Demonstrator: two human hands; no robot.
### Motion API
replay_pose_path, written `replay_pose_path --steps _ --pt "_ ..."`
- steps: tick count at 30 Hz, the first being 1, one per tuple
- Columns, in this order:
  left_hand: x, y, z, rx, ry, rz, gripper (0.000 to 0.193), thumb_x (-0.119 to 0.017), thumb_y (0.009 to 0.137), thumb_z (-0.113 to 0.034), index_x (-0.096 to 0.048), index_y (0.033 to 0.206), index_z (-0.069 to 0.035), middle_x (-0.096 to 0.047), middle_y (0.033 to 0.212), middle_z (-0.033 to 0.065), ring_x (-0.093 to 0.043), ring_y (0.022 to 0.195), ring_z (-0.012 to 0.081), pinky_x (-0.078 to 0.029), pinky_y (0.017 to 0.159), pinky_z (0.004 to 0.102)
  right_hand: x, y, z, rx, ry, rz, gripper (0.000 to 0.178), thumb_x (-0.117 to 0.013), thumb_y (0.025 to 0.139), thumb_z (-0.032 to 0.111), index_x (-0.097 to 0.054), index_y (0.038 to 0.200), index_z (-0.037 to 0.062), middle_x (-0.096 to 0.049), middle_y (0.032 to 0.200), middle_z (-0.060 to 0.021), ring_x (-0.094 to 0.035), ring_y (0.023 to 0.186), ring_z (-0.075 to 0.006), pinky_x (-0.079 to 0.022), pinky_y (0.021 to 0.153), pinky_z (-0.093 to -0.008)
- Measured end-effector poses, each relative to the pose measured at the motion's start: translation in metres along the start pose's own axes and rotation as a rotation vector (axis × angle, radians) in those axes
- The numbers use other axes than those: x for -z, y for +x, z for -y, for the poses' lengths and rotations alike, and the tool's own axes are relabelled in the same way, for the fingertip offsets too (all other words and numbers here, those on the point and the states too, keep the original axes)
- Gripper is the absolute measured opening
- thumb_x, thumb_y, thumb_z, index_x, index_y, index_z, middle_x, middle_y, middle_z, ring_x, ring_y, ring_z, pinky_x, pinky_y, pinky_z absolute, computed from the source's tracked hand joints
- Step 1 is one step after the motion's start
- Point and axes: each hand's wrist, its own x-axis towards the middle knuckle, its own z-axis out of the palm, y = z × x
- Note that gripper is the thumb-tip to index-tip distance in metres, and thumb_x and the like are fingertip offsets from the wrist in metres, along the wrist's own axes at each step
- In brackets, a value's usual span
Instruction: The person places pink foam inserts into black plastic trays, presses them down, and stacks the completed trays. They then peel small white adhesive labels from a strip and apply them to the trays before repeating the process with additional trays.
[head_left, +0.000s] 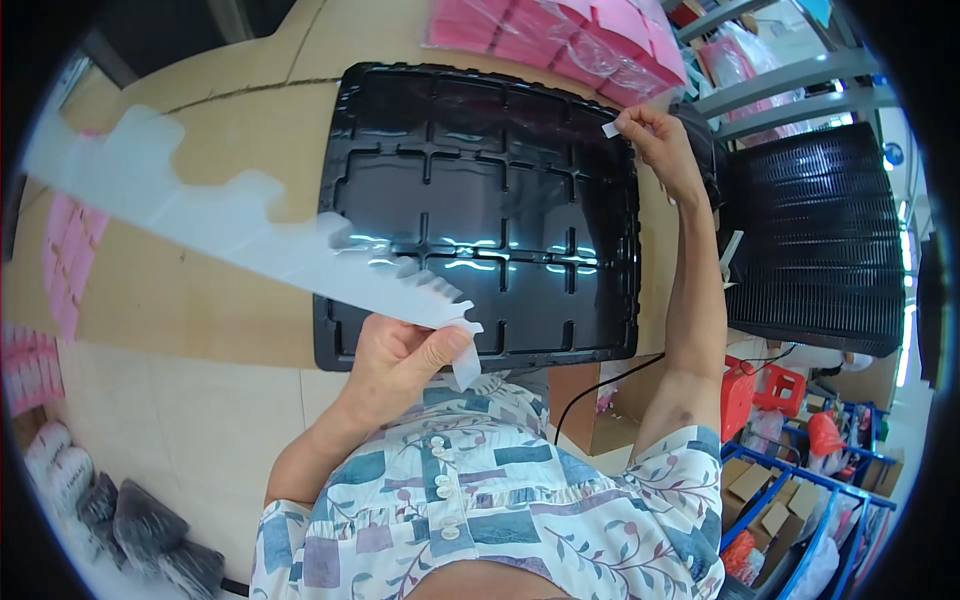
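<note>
White translucent jagged-edged sheet [240,235] grasped in left fingers [443,348], slanting above black rectangular plastic tray [540,215]. Small white tab [610,130] pinched in right fingers [645,117] by far right corner. Best, probably: tab flat, sheet clear.

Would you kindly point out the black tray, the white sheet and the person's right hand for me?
Black tray [466,205], head view: flat bare floor near its middle.
White sheet [238,230], head view: middle of its length.
Right hand [660,148], head view: middle of the hand.
</note>
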Motion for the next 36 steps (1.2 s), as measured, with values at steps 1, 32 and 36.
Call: replay_pose_path --steps 1,32,36 --pt "-0.003 0.002 0.0 -0.038 0.015 -0.035 0.01 -0.063 0.097 -0.007 -0.064 0.104 0.001 -0.066 0.085 0.0043 -0.063 0.078 0.0113 -0.051 0.069 0.0257 0.008 0.004 -0.006 -0.007 -0.049 0.026 0.015 -0.065 0.094 0.019 -0.069 0.093 0.0041 -0.054 0.069 0.0058 -0.046 0.063 -0.0041 -0.036 0.056 -0.0229" --pt "0.015 0.004 0.025 -0.292 0.329 -0.316 0.011 -0.062 0.099 -0.014 -0.056 0.097 -0.004 -0.058 0.079 0.0078 -0.05 0.071 0.0154 -0.043 0.064 0.029 -0.002 0.025 -0.029 0.157 -0.366 0.117 0.018 -0.07 0.087 0.018 -0.066 0.089 0.0007 -0.063 0.073 -0.0118 -0.06 0.069 -0.0272 -0.047 0.068 -0.0377" --pt "0.015 0.005 0.023 -0.283 0.328 -0.3 0.012 -0.062 0.099 -0.014 -0.055 0.096 -0.004 -0.057 0.079 0.0075 -0.05 0.071 0.0154 -0.042 0.064 0.0287 0.002 0.031 -0.045 0.216 -0.352 0.128 0.02 -0.069 0.086 0.02 -0.066 0.093 0.0009 -0.065 0.076 -0.013 -0.062 0.071 -0.0291 -0.048 0.068 -0.0401"
